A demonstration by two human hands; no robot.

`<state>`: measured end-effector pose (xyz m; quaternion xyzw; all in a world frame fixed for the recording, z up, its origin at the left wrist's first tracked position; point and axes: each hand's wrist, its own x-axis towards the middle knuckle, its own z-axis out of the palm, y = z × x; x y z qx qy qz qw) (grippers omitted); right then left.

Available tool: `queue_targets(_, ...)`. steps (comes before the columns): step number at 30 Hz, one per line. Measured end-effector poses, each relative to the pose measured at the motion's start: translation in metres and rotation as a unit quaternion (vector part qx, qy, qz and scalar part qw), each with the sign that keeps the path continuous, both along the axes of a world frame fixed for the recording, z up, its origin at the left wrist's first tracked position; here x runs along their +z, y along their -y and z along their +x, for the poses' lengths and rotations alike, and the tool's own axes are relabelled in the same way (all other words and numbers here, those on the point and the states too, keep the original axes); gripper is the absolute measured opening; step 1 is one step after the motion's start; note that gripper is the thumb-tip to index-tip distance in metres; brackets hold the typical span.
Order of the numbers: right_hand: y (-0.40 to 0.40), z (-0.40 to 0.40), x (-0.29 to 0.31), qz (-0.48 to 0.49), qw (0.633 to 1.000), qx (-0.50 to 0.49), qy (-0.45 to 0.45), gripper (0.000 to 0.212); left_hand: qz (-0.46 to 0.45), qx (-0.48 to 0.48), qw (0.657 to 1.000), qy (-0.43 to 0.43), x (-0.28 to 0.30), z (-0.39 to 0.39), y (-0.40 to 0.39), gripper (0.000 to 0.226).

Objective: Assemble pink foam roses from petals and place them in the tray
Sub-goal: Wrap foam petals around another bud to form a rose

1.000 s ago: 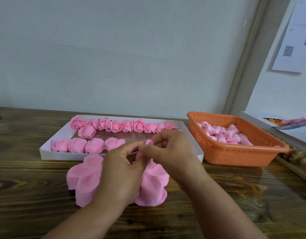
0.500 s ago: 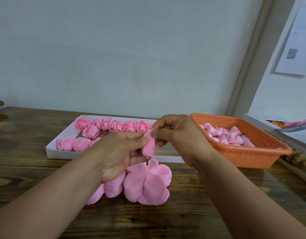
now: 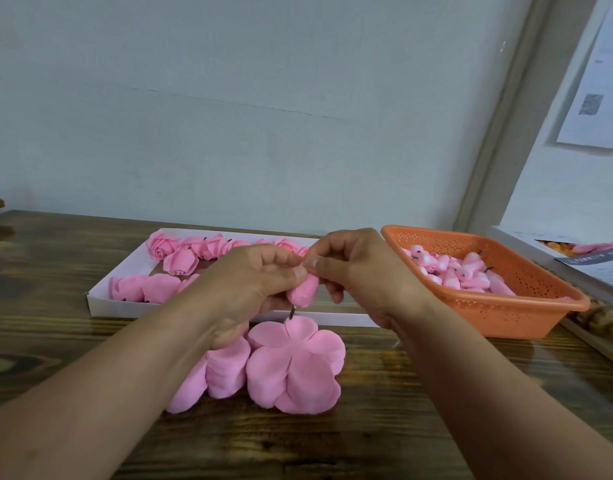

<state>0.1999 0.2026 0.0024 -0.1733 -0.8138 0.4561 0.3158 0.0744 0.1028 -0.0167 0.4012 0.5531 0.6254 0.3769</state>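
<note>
Rose bud core (image 3: 303,292) is held in the air above the table, pinched between both hands, just over the front rim of the white tray (image 3: 208,311). Long axis is near vertical, slightly tilted; the short dark stem pin (image 3: 291,312) points down. The pin tip sits just above the far edge of the flat petal stack (image 3: 296,367), near touching; contact cannot be confirmed.

Left hand (image 3: 255,289) is closed around the bud's upper left side, thumb and fingers curled on it. Right hand (image 3: 360,271) pinches the bud top from the right with thumb and forefinger. Both hands are equally close; the petal stack lies directly below and toward the person.

Key relation, as a judgement: the pin has to be lined up with the centre hole of the top petal layer, which lies nearer the person than the pin tip is now, so a short pull-back and push-down is likely needed.

Versus half a second ago: almost unchanged. The bud is held in the same two-hand pinch, pin down, over the same stack edge. A second ago the hands were lower, covering the stack.

Finished roses (image 3: 180,252) are lined up in the tray behind. More bud cores (image 3: 461,270) are in the orange basket (image 3: 526,306) to the right. A second petal stack (image 3: 215,375) lies left of the first.
</note>
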Motion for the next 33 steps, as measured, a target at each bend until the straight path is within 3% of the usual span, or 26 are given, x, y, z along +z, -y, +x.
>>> queue_targets(1,-0.004,0.001,-0.003,-0.005,1.000,-0.021,-0.010,0.023,-0.011,0.001,0.999,-0.051,-0.004,-0.005,-0.001,0.009)
queue_targets(2,-0.009,0.004,-0.005,-0.012,0.999,-0.046,-0.021,0.025,-0.034,0.016,0.987,-0.155,-0.010,-0.011,-0.002,0.010)
queue_targets(4,-0.018,0.010,-0.010,-0.020,0.995,-0.089,-0.037,0.027,-0.092,0.031,0.914,-0.394,-0.022,-0.020,-0.005,0.014)
queue_targets(6,-0.021,0.014,-0.017,-0.016,0.994,-0.105,-0.030,0.027,-0.137,0.004,0.848,-0.512,-0.031,-0.023,-0.006,0.015)
queue_targets(9,-0.022,0.014,-0.026,-0.007,0.992,-0.125,-0.011,0.026,-0.192,-0.005,0.805,-0.561,-0.038,-0.020,-0.010,0.019)
queue_targets(16,-0.021,0.016,-0.034,-0.012,0.990,-0.137,-0.012,0.023,-0.196,0.062,0.786,-0.583,-0.043,-0.013,-0.009,0.014)
queue_targets(19,-0.022,0.017,-0.035,-0.014,0.990,-0.138,-0.014,0.024,-0.197,0.095,0.756,-0.617,-0.045,-0.010,-0.008,0.031)
queue_targets(23,-0.022,0.018,-0.036,-0.023,0.990,-0.133,-0.025,0.025,-0.160,0.087,0.776,-0.604,-0.040,-0.011,-0.003,0.034)
queue_targets(27,-0.018,0.018,-0.032,-0.018,0.990,-0.129,-0.048,0.026,-0.115,0.073,0.873,-0.468,-0.028,-0.017,-0.003,0.024)
queue_targets(30,-0.013,0.018,-0.030,-0.009,0.992,-0.112,-0.058,0.027,-0.165,0.037,0.926,-0.337,-0.026,-0.017,-0.003,0.011)
queue_targets(33,-0.009,0.018,-0.032,-0.013,0.992,-0.108,-0.063,0.024,-0.220,-0.007,0.916,-0.335,-0.024,-0.016,-0.003,0.008)
